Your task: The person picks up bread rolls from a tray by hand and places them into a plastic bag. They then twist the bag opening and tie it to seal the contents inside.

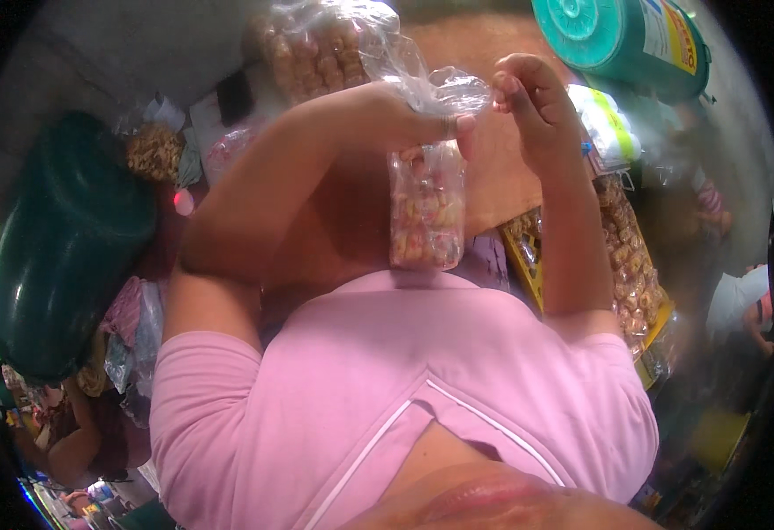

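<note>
My left hand [420, 126] grips the gathered neck of a clear plastic bag [428, 212], which hangs upright near my chest. Small wrapped, light-brown pieces fill the bag in layers. The loose plastic top [459, 89] sticks out above my fist towards the right. Just right of that loose plastic is my right hand [526, 93], its fingers curled and thumb and fingertips close together; whether something thin is pinched there cannot be told. Beyond my left forearm lies a larger clear bag [317, 56] packed with similar brown pieces.
A brown tabletop [493, 179] lies below my hands. At the right are a yellow crate [658, 324] of wrapped pieces, a white pack [605, 126] with a yellow-green band and a teal lidded bucket [665, 46]. A dark green container [69, 245] stands left. People are at the edges.
</note>
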A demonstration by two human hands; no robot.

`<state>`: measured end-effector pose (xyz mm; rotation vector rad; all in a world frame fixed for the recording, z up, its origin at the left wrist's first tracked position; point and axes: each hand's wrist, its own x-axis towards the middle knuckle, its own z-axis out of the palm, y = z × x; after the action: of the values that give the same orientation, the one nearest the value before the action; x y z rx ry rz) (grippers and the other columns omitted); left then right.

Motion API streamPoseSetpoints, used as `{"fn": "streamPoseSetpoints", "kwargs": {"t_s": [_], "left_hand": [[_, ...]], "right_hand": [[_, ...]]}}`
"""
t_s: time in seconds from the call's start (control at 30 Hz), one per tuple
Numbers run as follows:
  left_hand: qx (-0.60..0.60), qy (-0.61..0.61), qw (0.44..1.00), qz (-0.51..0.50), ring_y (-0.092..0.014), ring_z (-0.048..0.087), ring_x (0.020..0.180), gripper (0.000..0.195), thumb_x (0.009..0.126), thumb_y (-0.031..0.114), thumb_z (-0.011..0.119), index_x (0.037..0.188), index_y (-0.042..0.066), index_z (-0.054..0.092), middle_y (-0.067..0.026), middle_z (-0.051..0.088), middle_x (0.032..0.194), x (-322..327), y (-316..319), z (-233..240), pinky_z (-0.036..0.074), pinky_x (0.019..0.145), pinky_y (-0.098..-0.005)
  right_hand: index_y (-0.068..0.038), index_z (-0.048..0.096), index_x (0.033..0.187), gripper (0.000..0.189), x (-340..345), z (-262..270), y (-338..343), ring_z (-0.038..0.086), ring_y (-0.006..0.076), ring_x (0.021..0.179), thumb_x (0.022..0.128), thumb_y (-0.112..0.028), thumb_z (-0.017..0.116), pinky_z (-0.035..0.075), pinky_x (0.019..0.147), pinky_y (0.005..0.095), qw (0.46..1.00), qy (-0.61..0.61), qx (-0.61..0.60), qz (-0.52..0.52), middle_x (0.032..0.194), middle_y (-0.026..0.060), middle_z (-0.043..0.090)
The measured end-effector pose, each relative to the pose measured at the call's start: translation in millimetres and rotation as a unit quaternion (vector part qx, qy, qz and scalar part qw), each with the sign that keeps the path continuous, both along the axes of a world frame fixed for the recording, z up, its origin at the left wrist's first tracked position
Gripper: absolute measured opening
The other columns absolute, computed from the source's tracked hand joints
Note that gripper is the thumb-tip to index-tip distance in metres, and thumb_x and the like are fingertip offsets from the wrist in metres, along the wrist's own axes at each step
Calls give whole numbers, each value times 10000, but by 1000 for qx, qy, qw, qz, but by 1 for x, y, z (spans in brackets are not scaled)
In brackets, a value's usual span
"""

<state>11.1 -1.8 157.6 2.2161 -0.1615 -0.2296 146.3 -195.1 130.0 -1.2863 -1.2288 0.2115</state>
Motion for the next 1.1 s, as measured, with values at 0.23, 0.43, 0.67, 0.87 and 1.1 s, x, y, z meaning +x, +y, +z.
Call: {"fn": "streamPoseSetpoints", "kwargs": {"t_s": [0.23, 0.43, 0.67, 0.87, 1.1], "left_hand": [[-141, -85, 985, -50, -123, 589, 674, 443, 986, 552, 566, 1058, 158, 756, -41, 647, 711, -2, 0, -10, 490, 641, -306], [-96, -76, 992, -9, -118, 582, 657, 444, 1019, 514, 524, 1083, 141, 757, -39, 664, 701, 5, -6, -8, 482, 628, -312], [-119, 30, 991, 62, -140, 621, 854, 419, 1056, 366, 527, 1151, -10, 685, -96, 692, 1072, -3, -11, 1, 528, 781, -294], [-229, 19, 973, -8, -131, 623, 903, 347, 1019, 306, 612, 1134, -13, 681, -72, 688, 1025, -7, -8, 9, 517, 806, -301], [-286, -33, 956, 57, -130, 629, 891, 258, 993, 238, 639, 1105, 8, 677, -58, 684, 981, -16, -6, 12, 516, 793, -295]], "right_hand": [[4, 666, 1107, 196, -40, 9, 8, 586, 74, 716, 1011, -157, 607, 462, 575, 221, 999, 39, -16, 8, 895, 18, 612], [-44, 653, 1026, 217, -48, -13, 16, 566, 123, 733, 1046, -234, 551, 484, 663, 308, 934, 323, 148, -34, 836, 31, 598], [-46, 639, 1097, 293, -35, -24, 0, 559, 114, 927, 1048, -322, 555, 449, 800, 276, 963, 233, 136, 26, 951, 28, 614], [38, 661, 1119, 287, -56, -15, 9, 617, 141, 993, 1054, -217, 546, 477, 939, 262, 980, 162, 112, -8, 1067, 77, 643], [-4, 718, 1007, 118, -77, -14, 0, 586, 115, 836, 944, -62, 637, 469, 720, 268, 985, -48, 87, -139, 919, 62, 641]]}}
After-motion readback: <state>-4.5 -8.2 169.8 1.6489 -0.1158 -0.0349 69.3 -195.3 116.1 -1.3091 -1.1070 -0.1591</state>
